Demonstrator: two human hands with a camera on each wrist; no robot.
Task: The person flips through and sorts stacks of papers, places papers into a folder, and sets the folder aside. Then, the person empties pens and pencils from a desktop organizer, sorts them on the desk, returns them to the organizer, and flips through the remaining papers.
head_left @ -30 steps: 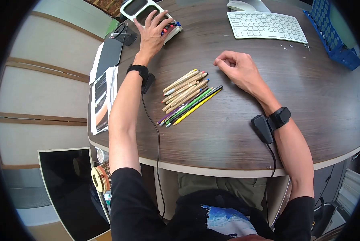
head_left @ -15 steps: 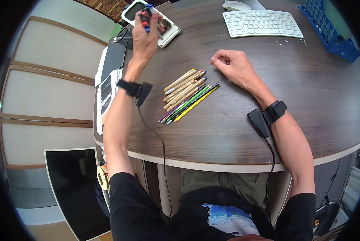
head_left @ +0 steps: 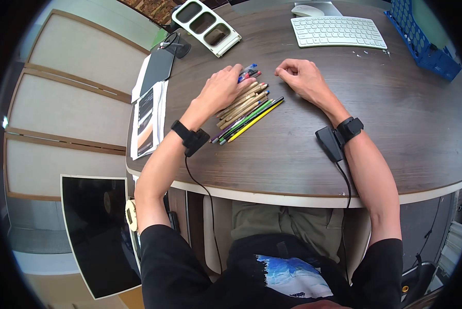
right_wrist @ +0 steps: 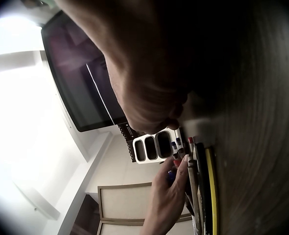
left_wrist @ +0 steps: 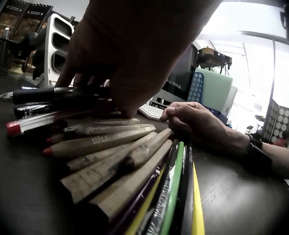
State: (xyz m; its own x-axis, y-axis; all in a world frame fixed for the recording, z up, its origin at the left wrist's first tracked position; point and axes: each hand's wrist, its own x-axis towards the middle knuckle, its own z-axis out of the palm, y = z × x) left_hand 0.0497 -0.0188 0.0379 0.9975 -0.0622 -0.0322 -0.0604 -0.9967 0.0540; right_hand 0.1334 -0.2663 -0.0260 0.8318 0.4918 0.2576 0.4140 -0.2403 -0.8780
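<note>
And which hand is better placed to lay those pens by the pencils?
The left hand, I'd say: it holds the pens right at the pencils. The right hand rests apart, with nothing visible in it.

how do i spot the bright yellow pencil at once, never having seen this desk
On the dark brown desk, look for the row of pencils beside the person's left hand. The bright yellow pencil lies along the row's outer edge, on the side away from that hand. Its colour and outermost place set it apart from the black pencil next to it.
</note>
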